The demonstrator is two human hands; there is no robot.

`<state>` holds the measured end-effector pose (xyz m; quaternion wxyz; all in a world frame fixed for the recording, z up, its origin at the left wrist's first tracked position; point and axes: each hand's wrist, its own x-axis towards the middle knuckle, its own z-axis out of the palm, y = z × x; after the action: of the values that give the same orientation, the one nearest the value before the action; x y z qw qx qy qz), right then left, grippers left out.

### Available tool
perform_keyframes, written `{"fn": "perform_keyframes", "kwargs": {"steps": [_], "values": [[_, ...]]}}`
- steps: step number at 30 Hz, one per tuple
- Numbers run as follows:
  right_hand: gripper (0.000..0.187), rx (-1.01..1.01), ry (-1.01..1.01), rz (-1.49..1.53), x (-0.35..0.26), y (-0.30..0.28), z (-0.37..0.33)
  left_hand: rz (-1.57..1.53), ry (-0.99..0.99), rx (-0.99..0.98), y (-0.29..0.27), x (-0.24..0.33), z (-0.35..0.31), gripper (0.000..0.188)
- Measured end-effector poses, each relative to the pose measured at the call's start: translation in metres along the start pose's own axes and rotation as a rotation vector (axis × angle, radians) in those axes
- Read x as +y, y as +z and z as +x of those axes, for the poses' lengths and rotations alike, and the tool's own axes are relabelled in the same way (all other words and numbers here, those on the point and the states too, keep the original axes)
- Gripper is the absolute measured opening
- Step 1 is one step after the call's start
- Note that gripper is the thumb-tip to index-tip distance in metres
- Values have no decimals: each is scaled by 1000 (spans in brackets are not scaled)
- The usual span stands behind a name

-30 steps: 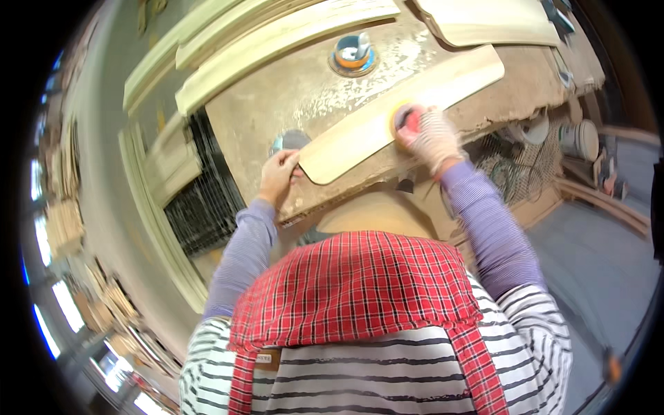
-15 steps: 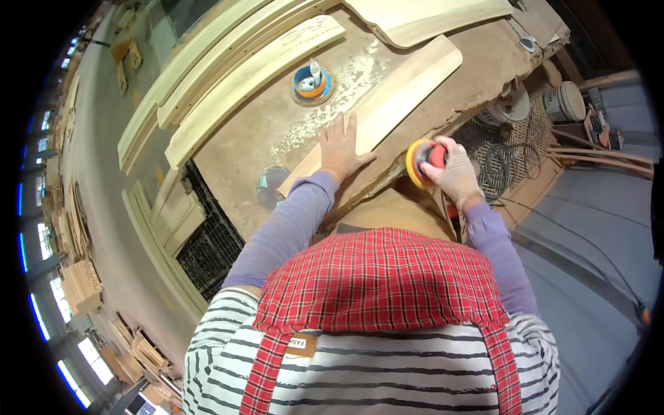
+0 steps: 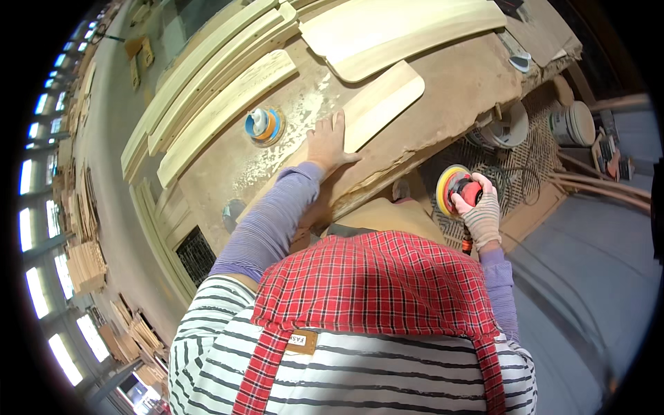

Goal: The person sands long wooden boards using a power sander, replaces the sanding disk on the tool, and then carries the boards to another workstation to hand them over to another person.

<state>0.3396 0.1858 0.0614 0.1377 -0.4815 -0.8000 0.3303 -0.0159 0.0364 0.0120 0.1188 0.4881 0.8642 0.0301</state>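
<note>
A pale wooden board [image 3: 384,101] with rounded corners lies slantwise on the workbench. My left hand [image 3: 328,144] rests flat on it with the fingers spread, and that forearm hides part of its near end. Off the bench's front edge, to the right, my gloved right hand [image 3: 482,209] grips a red and black orbital sander [image 3: 465,189]. The sander's yellow pad rim faces left and touches no wood. A round blue and orange container [image 3: 263,126] with something white in it stands on the bench beyond my left hand.
Several curved wooden rails [image 3: 228,104] lie at the far left of the bench [image 3: 449,90]. A wider wooden panel [image 3: 401,34] lies at the back. Below the ragged front edge are white buckets [image 3: 573,124] and a dark coiled hose [image 3: 515,180] on a mat.
My right hand has carried the sander right, farther from the bench edge, and its pad has turned. My left hand stays on the board. The view has shifted, moving the bench things within it.
</note>
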Motion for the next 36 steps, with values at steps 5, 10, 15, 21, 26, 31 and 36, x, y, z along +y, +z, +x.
{"fn": "perform_keyframes", "kwargs": {"steps": [5,10,15,21,26,31,36], "values": [[66,9,-73,61,11,-34,58,-296,0,-155,-37,17,5,123],[65,-50,-155,109,11,-42,105,-911,21,-227,-102,37,-7,114],[66,-103,-280,112,11,-27,133,-1359,-123,-259,-147,57,-21,104],[66,-186,-369,144,-13,-13,141,-1515,-20,-161,-148,41,-42,89],[66,-221,-418,186,-19,-8,149,-1764,-247,-326,-148,36,-65,72],[64,-281,-362,121,-29,-10,148,-1571,-95,-213,-147,39,-70,73],[67,-211,-409,111,-22,-4,153,-1569,-179,-233,-151,32,-81,72]]}}
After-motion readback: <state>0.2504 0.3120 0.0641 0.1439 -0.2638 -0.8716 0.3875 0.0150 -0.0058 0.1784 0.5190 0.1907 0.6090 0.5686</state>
